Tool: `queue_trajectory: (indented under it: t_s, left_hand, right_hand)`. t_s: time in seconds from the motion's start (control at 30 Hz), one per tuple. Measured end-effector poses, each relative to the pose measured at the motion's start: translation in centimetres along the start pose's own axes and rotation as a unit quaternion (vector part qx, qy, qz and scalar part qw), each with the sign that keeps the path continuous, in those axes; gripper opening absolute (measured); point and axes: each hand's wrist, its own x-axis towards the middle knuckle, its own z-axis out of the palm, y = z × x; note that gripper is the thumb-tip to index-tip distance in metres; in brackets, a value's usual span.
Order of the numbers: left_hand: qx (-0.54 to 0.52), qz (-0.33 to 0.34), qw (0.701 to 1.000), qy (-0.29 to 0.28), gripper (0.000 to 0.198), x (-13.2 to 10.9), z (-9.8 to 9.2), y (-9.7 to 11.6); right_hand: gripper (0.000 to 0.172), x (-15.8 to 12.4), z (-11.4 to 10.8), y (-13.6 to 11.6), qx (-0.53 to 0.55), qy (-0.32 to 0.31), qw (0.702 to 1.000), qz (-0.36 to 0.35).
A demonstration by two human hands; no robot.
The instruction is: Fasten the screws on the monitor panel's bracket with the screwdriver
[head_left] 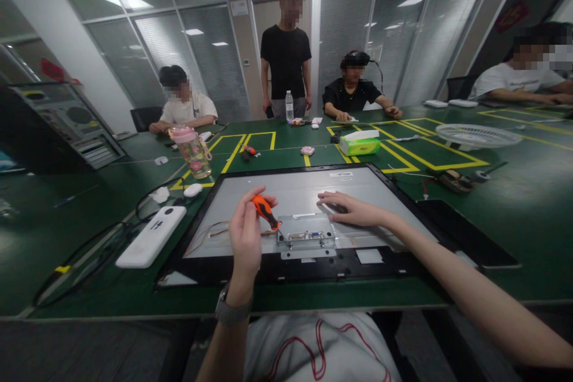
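Note:
A flat display panel with a black frame lies back side up on the green table. Near its front edge sits a metal bracket with connector ports. My left hand is wrapped round an orange and black screwdriver, whose tip points down at the bracket's left end. Whether the tip touches a screw is too small to tell. My right hand rests on the panel behind and right of the bracket, fingers spread and holding nothing. Thin wires run along the panel's left side.
Left of the panel are a white case, black cables and a pink-lidded bottle. A dark slab lies to the right. Behind are a green tissue pack and a round white grille. Several people are across the table.

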Motion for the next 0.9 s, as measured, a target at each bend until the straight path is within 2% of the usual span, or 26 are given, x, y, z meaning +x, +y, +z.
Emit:
queue_trajectory:
  t_s: [0.17, 0.3, 0.37, 0.5, 0.7, 0.9]
  left_hand:
    - [0.008, 0.005, 1.0, -0.025, 0.025, 0.16, -0.16, -0.29]
    - [0.061, 0.046, 0.997, 0.017, 0.016, 0.36, -0.27, -0.59]
    - [0.046, 0.034, 0.998, 0.027, 0.02, 0.31, -0.13, -0.46]
    - [0.006, 0.006, 1.0, 0.006, 0.03, 0.01, 0.13, -0.12]
    - [0.092, 0.087, 0.992, 0.024, 0.012, 0.01, 0.03, -0.25]
    - [0.018, 0.024, 0.998, 0.049, 0.024, -0.03, 0.34, -0.08]
  right_hand:
    - [0.059, -0.01, -0.04, 0.03, 0.002, 0.002, 1.0, -0.004]
    - [0.061, -0.05, -0.05, 0.0, 0.006, 0.006, 1.0, -0.002]
    - [0.061, -0.07, -0.03, 0.01, 0.008, 0.008, 1.0, -0.003]
    - [0.062, -0.06, 0.01, 0.11, 0.001, 0.004, 1.0, -0.005]
    - [0.059, -0.02, 0.02, 0.23, 0.0, 0.006, 1.0, -0.009]
    - [0.06, -0.03, 0.02, 0.24, 0.001, 0.005, 1.0, -0.008]
